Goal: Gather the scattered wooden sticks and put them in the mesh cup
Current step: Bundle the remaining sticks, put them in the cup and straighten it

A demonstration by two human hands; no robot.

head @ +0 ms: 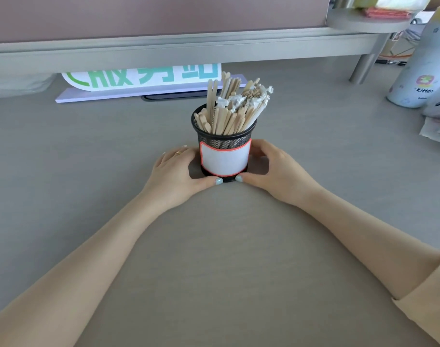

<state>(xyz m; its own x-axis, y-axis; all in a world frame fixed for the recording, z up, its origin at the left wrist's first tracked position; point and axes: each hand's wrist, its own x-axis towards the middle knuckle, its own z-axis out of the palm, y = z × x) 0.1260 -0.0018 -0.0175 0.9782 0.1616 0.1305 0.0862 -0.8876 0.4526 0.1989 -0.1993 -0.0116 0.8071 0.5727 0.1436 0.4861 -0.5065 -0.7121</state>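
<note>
Grey desk (63,151) filling pretty much everything, with a raised grey shelf (189,46) running across the back on a round leg. Tucked under that shelf: a white sign (143,77) with green and teal lettering on a pale purple base. Off at the right edge, a printed bottle (419,68) with "kitten" on it, plus something white and crumpled just below, too cut off to name. Up on the shelf corner, something red, blurry.

Dead center on the desk: black mesh cup (225,136), upright, with a white red-edged label (225,160) facing the camera. Packed with sticks (229,111), all standing and leaning a bit right, some with white paper scraps at the tops.

2 bare forearms coming in from the bottom corners. Left hand (175,174) curled around the cup's left side, gold ring on 1 finger, thumb at the base in front. Right hand (274,171) curled around the right side, thumb also at the base. Thumbs nearly meeting under the label, both with pale teal nails.
</note>
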